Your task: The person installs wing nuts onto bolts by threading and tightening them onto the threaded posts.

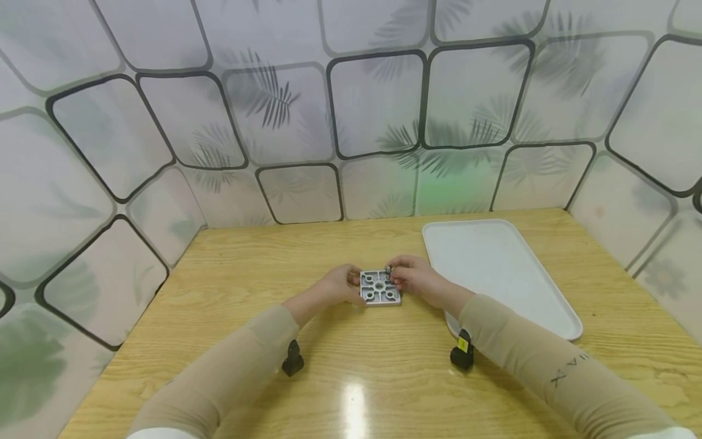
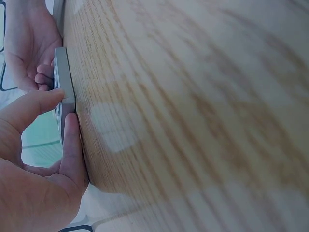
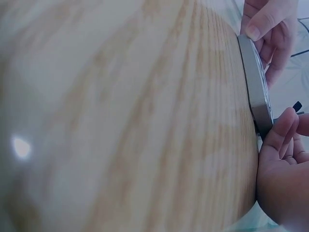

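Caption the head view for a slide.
Left hand holding a square silvery plate, right hand pinching a small piece at its far right corner, white tray at right.

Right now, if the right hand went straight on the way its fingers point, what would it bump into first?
Probably the square metal plate, whose corner lies right at the right hand; whether they already touch is hard to tell. Beyond it comes the left hand, gripping the opposite side.
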A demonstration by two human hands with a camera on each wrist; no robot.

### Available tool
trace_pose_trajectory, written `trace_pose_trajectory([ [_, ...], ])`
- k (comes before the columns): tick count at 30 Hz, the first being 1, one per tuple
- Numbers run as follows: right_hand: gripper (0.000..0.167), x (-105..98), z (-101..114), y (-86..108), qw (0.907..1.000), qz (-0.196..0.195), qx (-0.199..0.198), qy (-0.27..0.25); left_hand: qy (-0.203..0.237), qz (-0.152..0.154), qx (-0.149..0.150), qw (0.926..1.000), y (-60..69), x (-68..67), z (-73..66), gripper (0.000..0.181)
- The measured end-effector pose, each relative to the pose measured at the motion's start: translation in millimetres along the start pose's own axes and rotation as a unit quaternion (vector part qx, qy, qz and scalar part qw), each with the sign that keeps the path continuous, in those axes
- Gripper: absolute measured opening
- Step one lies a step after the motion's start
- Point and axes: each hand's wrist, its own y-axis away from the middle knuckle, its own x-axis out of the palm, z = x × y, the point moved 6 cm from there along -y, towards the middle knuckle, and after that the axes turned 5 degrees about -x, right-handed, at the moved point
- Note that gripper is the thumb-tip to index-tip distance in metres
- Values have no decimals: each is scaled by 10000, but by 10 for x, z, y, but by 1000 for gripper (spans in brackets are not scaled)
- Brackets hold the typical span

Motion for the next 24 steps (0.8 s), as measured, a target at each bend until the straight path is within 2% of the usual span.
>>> trace_pose_trajectory([
  [13, 34, -2, -35, -40, 9994, -266, 71, 215, 85, 10, -1, 10000, -3, 1, 4, 83],
  [24, 22, -10, -65, -73, 9964, -636, 134, 540, 136, 8, 41, 9999, 1, -4, 7, 81],
])
